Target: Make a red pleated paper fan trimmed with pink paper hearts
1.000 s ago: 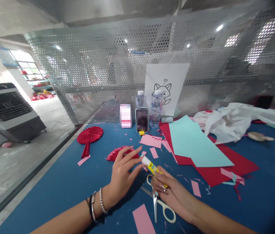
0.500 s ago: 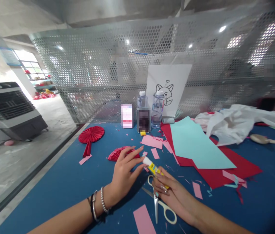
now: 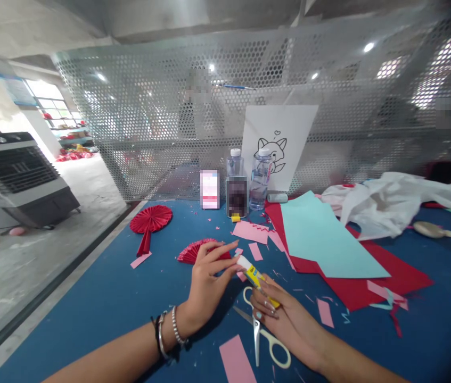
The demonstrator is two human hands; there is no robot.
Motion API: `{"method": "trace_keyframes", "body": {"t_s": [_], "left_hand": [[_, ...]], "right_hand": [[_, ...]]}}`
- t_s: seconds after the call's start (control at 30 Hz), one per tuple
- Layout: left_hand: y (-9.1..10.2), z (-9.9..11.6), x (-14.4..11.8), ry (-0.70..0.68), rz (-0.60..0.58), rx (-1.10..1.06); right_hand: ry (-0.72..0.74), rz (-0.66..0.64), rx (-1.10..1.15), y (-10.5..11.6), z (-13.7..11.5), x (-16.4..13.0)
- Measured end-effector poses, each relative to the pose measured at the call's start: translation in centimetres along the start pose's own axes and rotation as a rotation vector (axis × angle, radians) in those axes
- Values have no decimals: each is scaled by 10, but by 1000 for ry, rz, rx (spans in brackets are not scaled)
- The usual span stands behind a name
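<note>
My right hand (image 3: 275,303) is wrapped around a yellow glue stick (image 3: 254,274), its white end pointing up and left. My left hand (image 3: 209,282) has its fingers stretched out, with the fingertips right by that white end; whether they touch it I cannot tell. Behind the left fingers lies a half-round pleated red paper fan (image 3: 193,251), partly covered by them. Spread scissors (image 3: 256,340) with cream handles lie on the blue table under my right hand. A pink paper strip (image 3: 236,359) is at the near edge. Near the phones stands a small yellow cap (image 3: 235,218).
A round red fan (image 3: 151,219) with a folded handle lies at left. Two upright phones (image 3: 210,190) and water bottles (image 3: 260,183) stand at the back. Light-blue paper (image 3: 325,242) over red sheets (image 3: 401,274), pink scraps (image 3: 325,313) and a white plastic bag (image 3: 388,202) occupy the right.
My left hand has shifted very slightly to the right, fingers still by the white end of the glue stick. The right hand keeps its hold. The view has moved a little.
</note>
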State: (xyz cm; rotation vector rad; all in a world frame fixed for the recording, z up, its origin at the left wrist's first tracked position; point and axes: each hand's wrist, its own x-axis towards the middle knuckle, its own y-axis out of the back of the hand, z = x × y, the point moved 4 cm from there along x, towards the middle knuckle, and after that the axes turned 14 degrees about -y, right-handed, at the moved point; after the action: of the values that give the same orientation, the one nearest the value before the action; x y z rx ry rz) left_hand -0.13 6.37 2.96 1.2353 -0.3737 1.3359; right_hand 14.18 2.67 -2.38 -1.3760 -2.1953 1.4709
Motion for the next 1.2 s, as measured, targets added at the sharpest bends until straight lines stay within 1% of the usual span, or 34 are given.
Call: {"method": "trace_keyframes", "body": {"t_s": [0.2, 0.43, 0.6, 0.63, 0.7, 0.77, 0.83, 0.93, 1.0, 1.03, 1.1, 1.2], "left_hand": [[-2, -4, 0, 102, 44, -61], [-2, -2, 1, 176, 69, -128], [2, -3, 6, 230, 94, -173], [3, -4, 7, 254, 86, -198], [3, -5, 8, 319, 34, -291], [1, -4, 9, 393, -35, -425], [-1, -1, 9, 464, -70, -563], [-2, 1, 9, 557, -35, -694], [-2, 0, 9, 608, -8, -731], [-2, -2, 9, 633, -12, -740], [-3, -4, 9, 687, -66, -757], [-6, -8, 6, 782, -225, -773]], "right_hand": [[-5, -15, 9, -4, -1, -1], [-14, -31, 16, -3, -1, 0], [-24, -52, 61, 0, -3, 1], [-28, -59, 70, 1, -3, 1], [-32, -67, 82, 3, -3, 1], [-32, -72, 79, 3, -3, 1], [-27, -80, 73, 3, -3, 0], [-29, -99, 60, 0, -3, -2], [-34, -111, 52, -2, -4, -2], [-37, -116, 47, -2, -4, -2], [-42, -129, 40, -1, -4, -1], [-51, -147, 30, 1, -3, 1]]}}
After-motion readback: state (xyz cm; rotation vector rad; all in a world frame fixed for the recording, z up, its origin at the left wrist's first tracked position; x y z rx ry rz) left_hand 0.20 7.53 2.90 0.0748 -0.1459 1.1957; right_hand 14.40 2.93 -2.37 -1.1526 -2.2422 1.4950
